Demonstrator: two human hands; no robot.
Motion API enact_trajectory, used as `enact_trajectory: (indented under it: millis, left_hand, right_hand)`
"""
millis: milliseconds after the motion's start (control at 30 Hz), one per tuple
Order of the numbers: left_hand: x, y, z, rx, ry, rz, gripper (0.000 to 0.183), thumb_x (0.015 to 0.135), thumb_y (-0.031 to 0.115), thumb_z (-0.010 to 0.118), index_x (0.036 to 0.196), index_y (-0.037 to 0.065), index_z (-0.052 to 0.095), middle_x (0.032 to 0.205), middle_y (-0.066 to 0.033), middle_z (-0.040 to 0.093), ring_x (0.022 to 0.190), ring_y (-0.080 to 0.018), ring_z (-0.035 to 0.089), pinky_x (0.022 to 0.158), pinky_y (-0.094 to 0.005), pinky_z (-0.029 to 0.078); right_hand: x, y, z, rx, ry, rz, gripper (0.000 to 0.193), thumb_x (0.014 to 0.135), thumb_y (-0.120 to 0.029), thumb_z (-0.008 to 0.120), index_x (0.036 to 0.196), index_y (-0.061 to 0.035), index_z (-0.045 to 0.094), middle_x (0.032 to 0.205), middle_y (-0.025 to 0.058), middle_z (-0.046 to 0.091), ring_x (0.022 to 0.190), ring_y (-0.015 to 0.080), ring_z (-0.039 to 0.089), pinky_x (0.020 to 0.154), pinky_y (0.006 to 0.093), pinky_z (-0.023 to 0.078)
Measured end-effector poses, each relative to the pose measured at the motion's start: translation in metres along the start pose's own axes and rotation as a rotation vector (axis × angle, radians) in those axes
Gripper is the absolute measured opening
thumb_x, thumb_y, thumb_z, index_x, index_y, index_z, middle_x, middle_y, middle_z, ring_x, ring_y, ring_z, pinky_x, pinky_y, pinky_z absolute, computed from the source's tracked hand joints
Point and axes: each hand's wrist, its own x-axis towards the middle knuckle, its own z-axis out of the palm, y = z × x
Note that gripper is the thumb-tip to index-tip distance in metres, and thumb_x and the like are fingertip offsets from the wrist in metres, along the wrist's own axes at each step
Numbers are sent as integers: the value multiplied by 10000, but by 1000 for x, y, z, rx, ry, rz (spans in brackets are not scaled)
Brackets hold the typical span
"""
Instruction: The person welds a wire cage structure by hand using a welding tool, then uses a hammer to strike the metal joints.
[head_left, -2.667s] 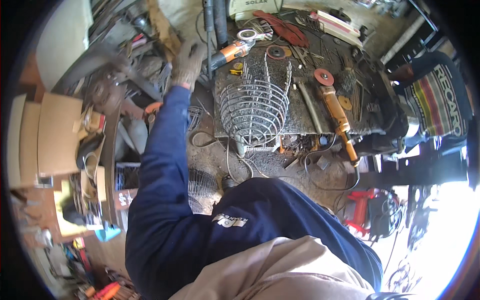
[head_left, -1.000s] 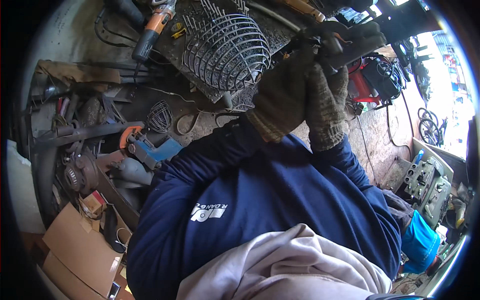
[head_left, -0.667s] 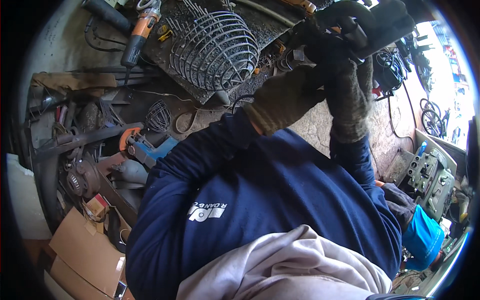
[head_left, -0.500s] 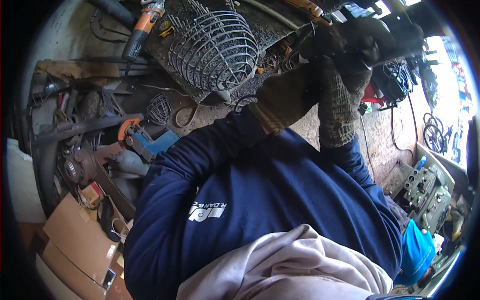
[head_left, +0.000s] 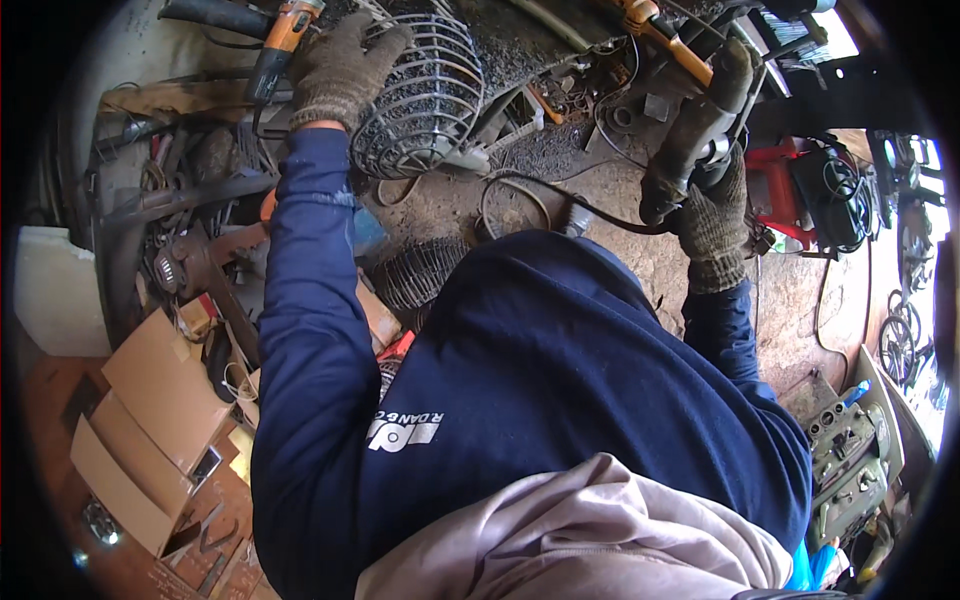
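Observation:
My left hand (head_left: pixel 342 62), in a knit work glove, grips the rim of a round wire cage basket (head_left: pixel 425 100) lying on a dark metal workbench (head_left: pixel 520 40). My right hand (head_left: pixel 712 210), gloved too, is closed around the dark body of an angle grinder (head_left: pixel 695 135) held upright at the right, with its black cable (head_left: pixel 560 195) trailing down and left. Both arms are in dark blue sleeves. The grinder's disc end is hidden near the top edge.
An orange-and-black power tool (head_left: pixel 278 45) lies left of the basket. A second wire cage (head_left: pixel 420 272) sits on the floor below. Scrap metal (head_left: pixel 180 250) and cardboard boxes (head_left: pixel 150 400) crowd the left. A red machine (head_left: pixel 790 190) and cables stand right.
Both hands were together at the right around the grinder. My left hand has since let go and reached left onto the wire basket. My right hand keeps hold of the grinder.

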Motion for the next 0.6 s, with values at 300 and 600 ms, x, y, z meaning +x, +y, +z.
enact_trajectory:
  millis: [300,600]
  left_hand:
    - [-20,-11,-18,32,79,136,651,768,515,733,1176,19,623,1048,-151,681,968,-248,655,852,-361,501]
    - [-13,-39,-25,-6,-14,115,534,800,582,664,1028,101,703,914,-97,703,866,-241,667,784,-366,500]
  right_hand:
    - [9,6,-22,-390,-168,36,430,799,-61,687,1187,-27,505,1100,119,629,1022,216,614,886,335,476]
    - [-4,26,-31,-387,-135,180,391,795,-85,696,1153,-46,545,1032,89,647,966,192,628,860,318,484]
